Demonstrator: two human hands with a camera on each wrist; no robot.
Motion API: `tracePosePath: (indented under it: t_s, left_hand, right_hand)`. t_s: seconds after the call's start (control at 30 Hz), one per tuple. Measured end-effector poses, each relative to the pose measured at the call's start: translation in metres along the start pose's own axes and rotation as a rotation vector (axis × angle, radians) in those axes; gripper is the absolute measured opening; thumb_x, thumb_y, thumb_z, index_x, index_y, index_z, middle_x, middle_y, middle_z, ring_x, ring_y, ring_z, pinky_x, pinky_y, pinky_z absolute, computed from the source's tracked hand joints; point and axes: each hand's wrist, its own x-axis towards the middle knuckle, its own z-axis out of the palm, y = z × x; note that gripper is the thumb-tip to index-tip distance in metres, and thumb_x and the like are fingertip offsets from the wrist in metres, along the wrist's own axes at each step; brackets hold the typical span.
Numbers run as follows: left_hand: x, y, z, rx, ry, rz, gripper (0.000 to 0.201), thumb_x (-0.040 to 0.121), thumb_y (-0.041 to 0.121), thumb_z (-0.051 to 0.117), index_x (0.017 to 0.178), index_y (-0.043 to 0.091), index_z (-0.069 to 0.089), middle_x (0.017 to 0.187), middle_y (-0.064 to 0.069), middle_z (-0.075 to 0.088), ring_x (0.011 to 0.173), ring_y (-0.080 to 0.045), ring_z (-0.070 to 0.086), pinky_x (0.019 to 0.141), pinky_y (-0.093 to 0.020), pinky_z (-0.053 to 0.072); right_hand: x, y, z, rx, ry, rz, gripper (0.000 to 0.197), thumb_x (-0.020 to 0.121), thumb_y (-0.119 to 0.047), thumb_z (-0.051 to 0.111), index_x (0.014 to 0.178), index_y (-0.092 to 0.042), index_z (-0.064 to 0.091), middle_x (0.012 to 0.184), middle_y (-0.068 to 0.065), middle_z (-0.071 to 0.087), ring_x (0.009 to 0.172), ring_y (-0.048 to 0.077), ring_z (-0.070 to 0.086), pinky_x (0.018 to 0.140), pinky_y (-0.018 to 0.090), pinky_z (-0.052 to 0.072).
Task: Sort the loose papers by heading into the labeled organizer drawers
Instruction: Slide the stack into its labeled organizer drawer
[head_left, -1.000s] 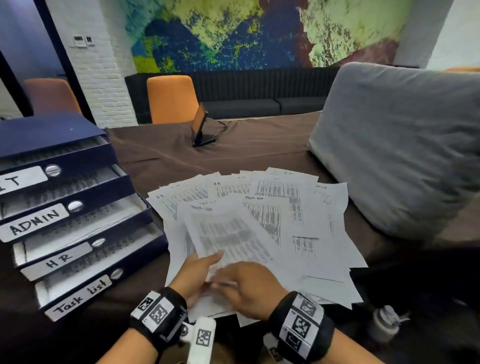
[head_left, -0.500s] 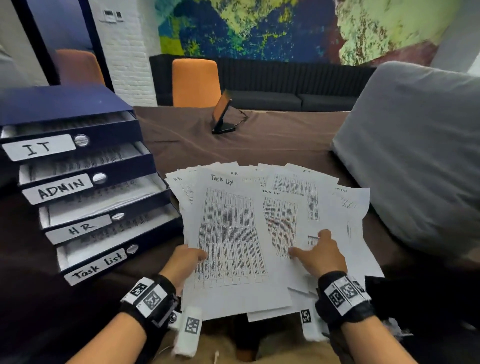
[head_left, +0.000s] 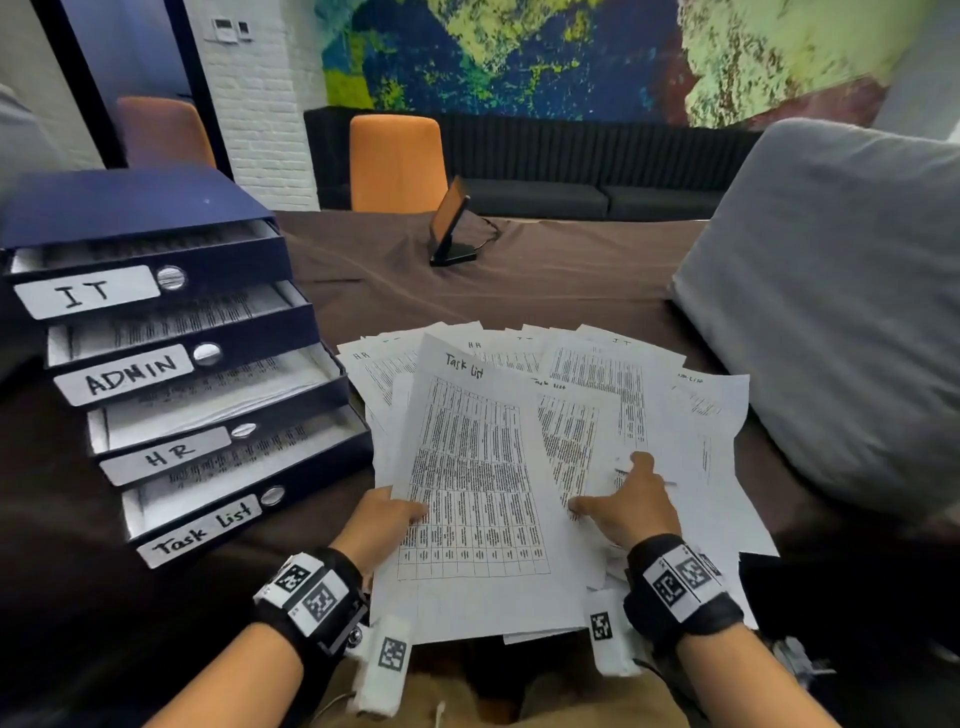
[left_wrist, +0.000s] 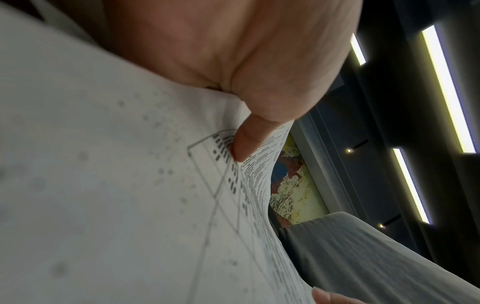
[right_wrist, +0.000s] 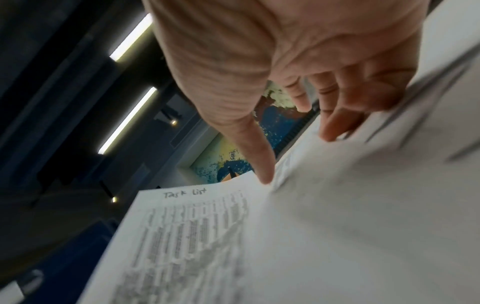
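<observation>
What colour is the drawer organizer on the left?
Dark navy blue organizer with white handwritten labels; the head view shows it best.

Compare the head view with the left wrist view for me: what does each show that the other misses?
Only the head view shows the organizer drawers labelled IT, ADMIN, HR and Task List, the fanned pile of papers, the sheet's Task List heading and the right hand resting on the pile. Only the left wrist view shows the left thumb pressed on the printed grid and the ceiling light strips. Both show the left hand pinching the Task List sheet at its edge, and the grey cushion.
</observation>
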Motion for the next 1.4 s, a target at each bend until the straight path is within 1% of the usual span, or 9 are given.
tracePosePath:
  t_s: [0.1, 0.23, 0.33, 0.5, 0.67, 0.87, 1.0, 1.1, 1.4]
  left_hand:
    - [0.002, -0.001, 0.001, 0.009, 0.005, 0.003, 0.018, 0.099, 0.001, 0.053, 0.109, 0.004, 0.068, 0.105, -0.015, 0.075, 0.099, -0.034, 0.072, 0.085, -0.043, 0.059]
    - [0.006, -0.003, -0.001, 0.010, -0.001, -0.009, 0.018, 0.099, 0.003, 0.055, 0.112, 0.004, 0.068, 0.106, -0.015, 0.076, 0.100, -0.035, 0.072, 0.096, -0.052, 0.055]
    - [0.008, -0.004, -0.003, -0.005, -0.021, -0.017, 0.019, 0.100, 0.005, 0.055, 0.113, 0.004, 0.068, 0.106, -0.015, 0.076, 0.101, -0.036, 0.072, 0.096, -0.054, 0.054]
    - [0.010, -0.007, -0.008, -0.090, -0.046, -0.049, 0.020, 0.102, 0.005, 0.050, 0.115, 0.004, 0.065, 0.105, -0.018, 0.075, 0.099, -0.038, 0.072, 0.093, -0.058, 0.054]
    - [0.012, -0.005, -0.010, -0.104, -0.030, -0.069, 0.022, 0.101, -0.001, 0.046, 0.115, 0.003, 0.062, 0.108, -0.022, 0.073, 0.099, -0.041, 0.071, 0.092, -0.058, 0.055]
    - [0.010, -0.003, -0.009, -0.126, -0.021, -0.061, 0.021, 0.104, 0.010, 0.047, 0.115, 0.002, 0.063, 0.105, -0.021, 0.074, 0.097, -0.039, 0.072, 0.085, -0.049, 0.058]
    - [0.013, -0.005, -0.009, -0.292, -0.020, -0.025, 0.052, 0.100, 0.053, 0.047, 0.125, 0.012, 0.066, 0.115, -0.014, 0.074, 0.111, -0.035, 0.068, 0.106, -0.055, 0.045]
    - [0.016, -0.004, -0.010, -0.388, -0.102, -0.007, 0.059, 0.092, 0.067, 0.049, 0.131, 0.025, 0.064, 0.127, -0.009, 0.069, 0.119, -0.032, 0.065, 0.109, -0.054, 0.042]
    - [0.008, -0.008, -0.013, -0.063, -0.045, 0.000, 0.022, 0.092, 0.006, 0.069, 0.114, 0.004, 0.070, 0.106, -0.012, 0.076, 0.100, -0.031, 0.072, 0.097, -0.052, 0.054]
  right_hand:
    - [0.005, -0.002, 0.008, 0.234, -0.066, 0.040, 0.093, 0.072, -0.018, 0.086, 0.144, -0.014, 0.027, 0.120, 0.011, 0.053, 0.097, 0.026, 0.053, 0.080, 0.034, 0.047]
    - [0.014, 0.002, 0.016, 0.519, -0.121, 0.138, 0.049, 0.074, -0.011, 0.084, 0.110, -0.016, 0.050, 0.099, 0.014, 0.059, 0.056, 0.018, 0.056, 0.036, 0.017, 0.038]
    - [0.018, 0.008, 0.012, 0.575, -0.132, 0.100, 0.019, 0.081, -0.006, 0.075, 0.077, -0.012, 0.058, 0.082, 0.017, 0.063, 0.054, 0.020, 0.058, 0.044, 0.021, 0.046]
    - [0.037, 0.023, -0.025, 0.448, 0.246, -0.006, 0.035, 0.086, 0.001, 0.056, 0.060, -0.011, 0.036, 0.065, 0.007, 0.035, 0.065, 0.023, 0.035, 0.056, 0.033, 0.026]
    - [0.054, 0.050, -0.069, 0.624, 0.438, 0.203, 0.018, 0.095, -0.003, 0.051, 0.080, -0.011, 0.056, 0.084, 0.008, 0.059, 0.081, 0.025, 0.056, 0.070, 0.029, 0.034]
    - [0.053, 0.045, -0.057, 0.356, 0.102, 0.124, 0.024, 0.095, -0.027, 0.054, 0.111, -0.012, 0.063, 0.121, 0.013, 0.065, 0.114, 0.030, 0.062, 0.088, 0.029, 0.048]
    - [0.016, 0.010, -0.021, 0.361, -0.110, -0.095, 0.020, 0.092, -0.012, 0.057, 0.076, -0.012, 0.069, 0.081, 0.007, 0.067, 0.077, 0.022, 0.062, 0.068, 0.032, 0.046]
    - [-0.005, -0.003, 0.000, 0.434, -0.235, -0.156, 0.019, 0.095, -0.006, 0.056, 0.079, -0.001, 0.067, 0.078, 0.006, 0.067, 0.062, 0.017, 0.063, 0.059, 0.025, 0.048]
    - [-0.018, -0.010, 0.014, 0.571, -0.236, -0.172, 0.027, 0.090, -0.003, 0.066, 0.112, -0.017, 0.059, 0.096, 0.013, 0.074, 0.079, 0.024, 0.074, 0.060, 0.026, 0.058]
